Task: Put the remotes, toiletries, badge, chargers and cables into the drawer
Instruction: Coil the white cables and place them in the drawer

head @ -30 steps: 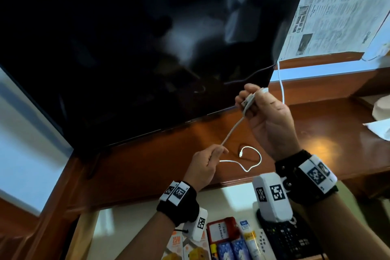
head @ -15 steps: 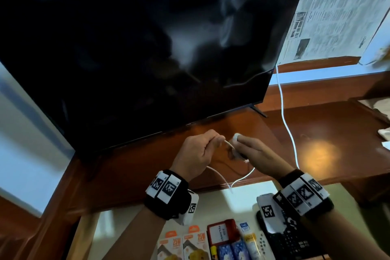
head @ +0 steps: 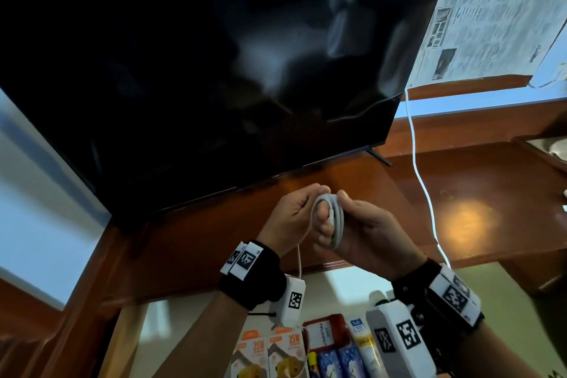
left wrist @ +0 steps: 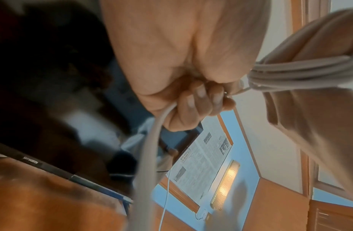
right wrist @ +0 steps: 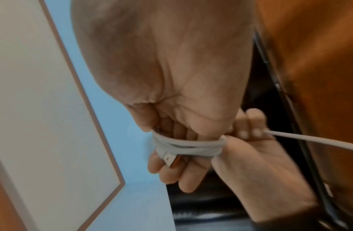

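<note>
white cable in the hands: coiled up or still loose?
Mostly coiled. The white cable is looped several times round the right hand's fingers; one free tail runs through the left hand, not yet wound.

- Looks like a home or guest room, folks: a big dark television [head: 214, 80] stands on a polished wooden bench [head: 478, 193].
- Newspaper sheets [head: 491, 15] cover the wall's upper right; blue-painted wall [head: 46, 209] shows beside the screen.
</note>
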